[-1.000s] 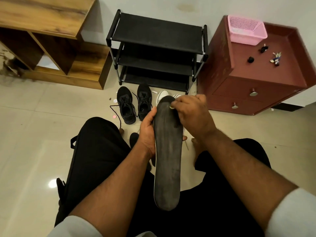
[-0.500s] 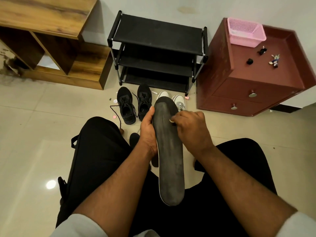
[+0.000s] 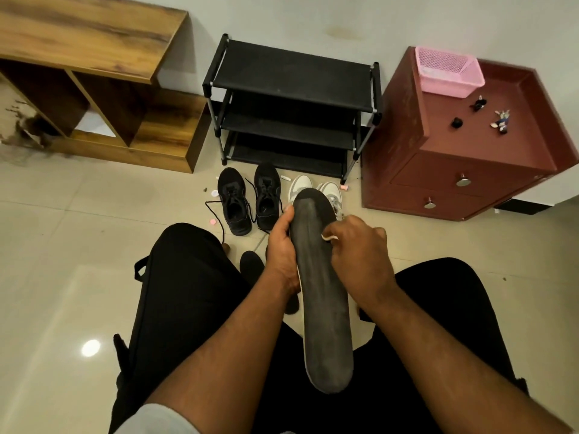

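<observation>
Bare tile floor (image 3: 62,245) lies wide open left of the left hand (image 3: 282,245), which grips one edge of the long flat dark grey insole (image 3: 326,308). The right hand (image 3: 360,255) pinches a small white scrap (image 3: 329,237) against it.

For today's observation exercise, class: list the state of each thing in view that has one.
insole: lifted, dark side up
left hand: grips the insole's edge
right hand: pinches white piece against insole
black shoes: side by side, laces loose
drawers: shut
pink basket: upright

Left hand (image 3: 281,245) in a curled grip — right hand (image 3: 360,255), fingers (image 3: 343,225) in a pinch
</observation>
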Action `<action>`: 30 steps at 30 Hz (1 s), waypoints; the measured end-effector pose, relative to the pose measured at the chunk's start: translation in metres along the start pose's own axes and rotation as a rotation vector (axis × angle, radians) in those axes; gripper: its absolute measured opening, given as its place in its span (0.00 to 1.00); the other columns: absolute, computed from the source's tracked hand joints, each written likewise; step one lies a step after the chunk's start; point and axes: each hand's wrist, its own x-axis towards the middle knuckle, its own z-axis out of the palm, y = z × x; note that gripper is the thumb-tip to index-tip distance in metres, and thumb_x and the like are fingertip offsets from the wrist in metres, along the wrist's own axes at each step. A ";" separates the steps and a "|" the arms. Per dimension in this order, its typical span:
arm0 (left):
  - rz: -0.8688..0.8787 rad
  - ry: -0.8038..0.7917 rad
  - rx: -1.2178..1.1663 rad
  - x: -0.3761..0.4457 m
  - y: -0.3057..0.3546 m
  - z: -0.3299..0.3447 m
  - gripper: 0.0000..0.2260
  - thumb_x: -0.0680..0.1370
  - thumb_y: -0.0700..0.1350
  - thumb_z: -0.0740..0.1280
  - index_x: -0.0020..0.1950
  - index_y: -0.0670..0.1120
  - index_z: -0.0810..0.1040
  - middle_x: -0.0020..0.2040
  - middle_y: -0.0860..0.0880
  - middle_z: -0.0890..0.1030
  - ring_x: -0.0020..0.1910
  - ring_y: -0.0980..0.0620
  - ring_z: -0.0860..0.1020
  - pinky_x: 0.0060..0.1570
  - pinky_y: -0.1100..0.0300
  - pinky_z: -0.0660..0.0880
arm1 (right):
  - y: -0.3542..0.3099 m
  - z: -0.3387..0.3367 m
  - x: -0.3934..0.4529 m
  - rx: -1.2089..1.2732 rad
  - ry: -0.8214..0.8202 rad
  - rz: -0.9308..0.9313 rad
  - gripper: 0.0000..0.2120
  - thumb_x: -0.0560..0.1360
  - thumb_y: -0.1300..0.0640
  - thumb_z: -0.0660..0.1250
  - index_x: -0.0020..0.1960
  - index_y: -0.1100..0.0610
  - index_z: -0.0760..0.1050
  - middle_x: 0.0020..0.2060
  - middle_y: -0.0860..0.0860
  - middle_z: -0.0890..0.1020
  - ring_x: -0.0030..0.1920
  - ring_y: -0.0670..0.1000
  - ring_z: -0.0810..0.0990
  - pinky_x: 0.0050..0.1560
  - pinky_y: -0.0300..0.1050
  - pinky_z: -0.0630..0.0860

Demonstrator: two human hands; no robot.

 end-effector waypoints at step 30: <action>-0.009 -0.095 -0.063 0.015 0.004 -0.004 0.25 0.79 0.61 0.60 0.47 0.41 0.85 0.42 0.41 0.84 0.41 0.46 0.83 0.44 0.55 0.80 | -0.010 -0.005 0.033 0.158 -0.061 -0.224 0.08 0.73 0.66 0.68 0.49 0.60 0.82 0.45 0.56 0.81 0.44 0.54 0.80 0.51 0.51 0.78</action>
